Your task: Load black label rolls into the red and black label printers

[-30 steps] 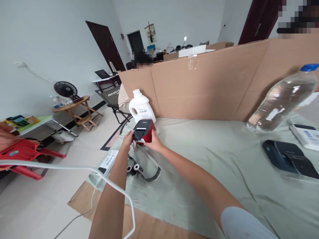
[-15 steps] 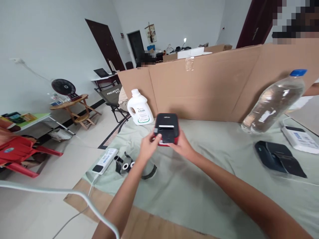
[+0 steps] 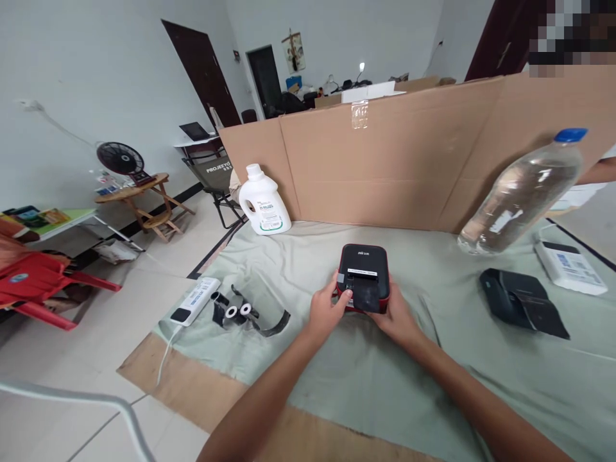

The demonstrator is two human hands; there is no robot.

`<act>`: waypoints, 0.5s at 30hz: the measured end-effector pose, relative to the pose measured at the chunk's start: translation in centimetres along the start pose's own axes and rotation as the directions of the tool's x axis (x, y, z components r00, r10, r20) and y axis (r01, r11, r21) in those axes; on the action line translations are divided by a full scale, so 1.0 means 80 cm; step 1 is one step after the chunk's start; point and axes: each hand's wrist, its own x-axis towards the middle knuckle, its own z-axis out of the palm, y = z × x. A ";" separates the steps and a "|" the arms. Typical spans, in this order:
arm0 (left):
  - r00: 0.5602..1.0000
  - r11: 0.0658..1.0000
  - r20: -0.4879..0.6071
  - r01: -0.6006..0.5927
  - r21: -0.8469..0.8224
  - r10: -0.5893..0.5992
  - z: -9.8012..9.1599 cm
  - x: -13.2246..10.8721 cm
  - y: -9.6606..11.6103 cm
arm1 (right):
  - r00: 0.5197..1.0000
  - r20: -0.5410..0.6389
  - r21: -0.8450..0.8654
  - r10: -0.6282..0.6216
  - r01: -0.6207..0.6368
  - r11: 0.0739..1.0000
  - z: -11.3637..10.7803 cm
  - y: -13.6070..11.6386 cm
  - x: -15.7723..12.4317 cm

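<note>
A black label printer (image 3: pixel 364 262) with a red lower edge is between my hands over the green cloth. A dark strip (image 3: pixel 366 296) sticks out of the slot on its near side. My left hand (image 3: pixel 327 311) grips its left side, the thumb by the slot. Fingers of my right hand (image 3: pixel 397 316) wrap round its right side, partly hidden beneath it. To the left lie small rolls with white cores (image 3: pixel 239 312) and loose black strips. A second dark printer (image 3: pixel 517 298), also with a black strip out, sits to the right.
Behind the cloth (image 3: pixel 346 366) stands a cardboard partition (image 3: pixel 385 160). A white jug (image 3: pixel 264 202) is at the back left, a leaning water bottle (image 3: pixel 524 196) at the back right. White power strips (image 3: pixel 196 300) lie at both sides. A person's arm (image 3: pixel 601 173) shows at the right edge.
Both hands have brought the label printer to the right and lower, nearer to me. My hold on it stays on both sides. The view has shifted slightly.
</note>
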 end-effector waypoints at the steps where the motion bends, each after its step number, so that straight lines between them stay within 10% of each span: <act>1: 1.000 1.000 -0.013 0.000 0.017 0.000 0.001 -0.001 -0.002 | 1.000 0.005 0.026 0.000 0.000 1.000 0.001 0.001 0.000; 8: 0.938 0.932 -0.087 -0.318 0.173 0.336 -0.006 -0.004 -0.004 | 0.995 -0.053 -0.122 -0.083 0.076 0.990 -0.017 0.008 0.000; 15: 0.954 0.962 -0.130 -0.275 -0.010 0.271 -0.005 0.003 -0.012 | 0.992 0.047 -0.176 -0.114 0.121 0.977 -0.049 0.014 0.022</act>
